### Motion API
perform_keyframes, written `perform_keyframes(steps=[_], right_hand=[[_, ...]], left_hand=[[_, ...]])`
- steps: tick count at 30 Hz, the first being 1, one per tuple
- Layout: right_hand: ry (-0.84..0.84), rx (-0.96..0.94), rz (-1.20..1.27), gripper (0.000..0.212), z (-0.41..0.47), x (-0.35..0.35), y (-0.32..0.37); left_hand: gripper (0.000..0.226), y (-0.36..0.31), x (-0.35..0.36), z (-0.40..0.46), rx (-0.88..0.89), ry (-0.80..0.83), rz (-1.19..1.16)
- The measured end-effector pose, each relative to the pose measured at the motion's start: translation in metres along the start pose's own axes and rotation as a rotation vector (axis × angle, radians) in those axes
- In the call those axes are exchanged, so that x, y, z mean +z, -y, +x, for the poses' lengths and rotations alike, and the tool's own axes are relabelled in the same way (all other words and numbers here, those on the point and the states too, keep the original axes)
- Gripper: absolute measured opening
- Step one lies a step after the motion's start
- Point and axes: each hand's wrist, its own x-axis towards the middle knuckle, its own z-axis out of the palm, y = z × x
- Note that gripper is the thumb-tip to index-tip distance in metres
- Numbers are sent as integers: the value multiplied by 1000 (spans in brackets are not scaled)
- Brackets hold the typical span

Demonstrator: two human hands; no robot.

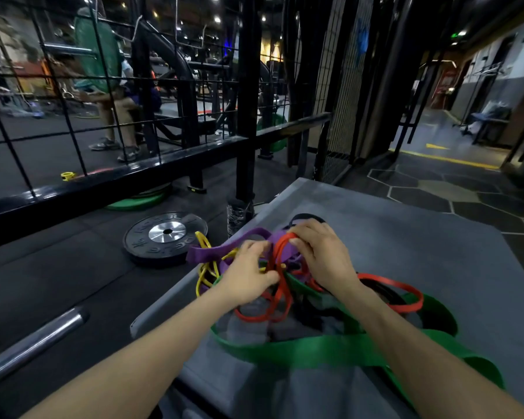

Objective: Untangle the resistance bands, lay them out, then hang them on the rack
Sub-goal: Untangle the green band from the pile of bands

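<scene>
The resistance bands lie in one knotted heap at the near left part of a grey padded tabletop point(406, 237); a wide green band point(315, 347) loops round the near side, a purple band point(224, 246) drapes over the far left edge, thin yellow bands point(204, 267) hang off that edge, and a red band point(280, 285) threads through the middle and runs out to the right.

The left hand point(248, 276) sits on the heap with its fingers curled into the strands near the purple and yellow ones, though exactly which strand it pinches I cannot tell; the right hand point(321, 255) has its fingertips curled over the top of the red loop where it crosses the purple, apparently pinching it.

The step in hand looks like freeing the red band from the knot, so the task is at its very start; nothing is laid out yet. To do it well, I judge the left hand should pin the purple and yellow strands down while the right lifts the red loop slowly upward, following it round rather than tugging; rubber grips rubber, so a hard pull would likely tighten the crossing; the yellow strands could slide off the edge toward the weight plate point(165, 234) on the floor.
</scene>
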Motion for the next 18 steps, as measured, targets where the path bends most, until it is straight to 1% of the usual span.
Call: perform_keyframes(steps=[2, 3, 5, 7, 9, 12, 14, 16, 18], right_hand=[[-38, 23, 34, 23, 7, -2, 1], [-55, 32, 36, 19, 11, -3, 1], [-78, 40, 36, 14, 15, -4, -1], [-91, 48, 44, 15, 18, -5, -1], [-107, 64, 39, 17, 19, -6, -3], [-83, 123, -28, 19, 18, -11, -13], [-36, 108, -131, 22, 16, -11, -18], [-41, 62, -178, 21, 17, -9, -17], [-56, 69, -144, 19, 19, -7, -11]], left_hand=[[53, -6, 11, 5, -20, -69, -153], [45, -7, 13, 9, -22, -109, -176], [35, -9, 12, 15, 2, -169, -111], [26, -11, 11, 21, 36, -194, -14], [18, -11, 7, 25, 43, -184, 46], [12, -10, -6, 33, 56, -123, 5], [9, -20, -22, 38, 49, -89, -30], [13, -37, -37, 43, 22, -63, -91], [20, -54, -47, 46, 7, -30, -147]])
